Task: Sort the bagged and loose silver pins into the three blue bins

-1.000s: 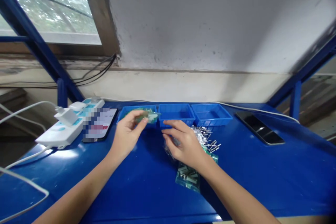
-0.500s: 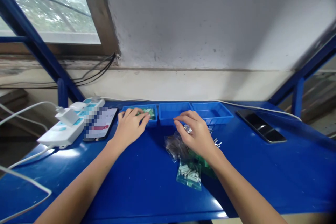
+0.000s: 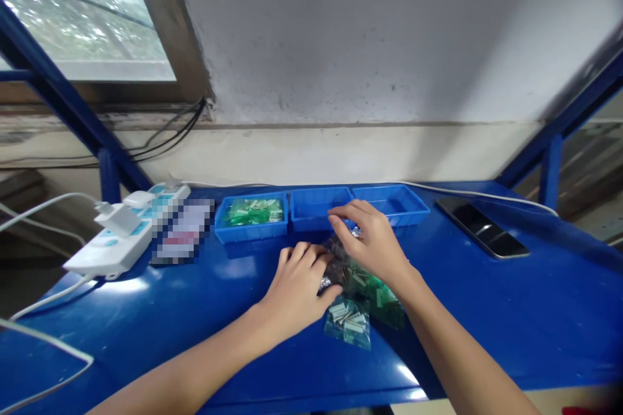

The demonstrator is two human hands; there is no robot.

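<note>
Head view: our left hand (image 3: 302, 282) palm-down, fingers curled over the dark bag (image 3: 337, 275); grip unclear. Our right hand (image 3: 372, 237) arches above the pile's far side, fingers bent, thumb apart; hold unclear. Green bag (image 3: 387, 301) beneath right wrist.

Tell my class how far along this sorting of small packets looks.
Partway, it seems. Looks done: green packets lie in the left tray. In hand: the left hand and right hand are at the pile of dark bags. Apparently left: that pile and the loose packets nearby; the middle tray and right tray show no packets.
</note>
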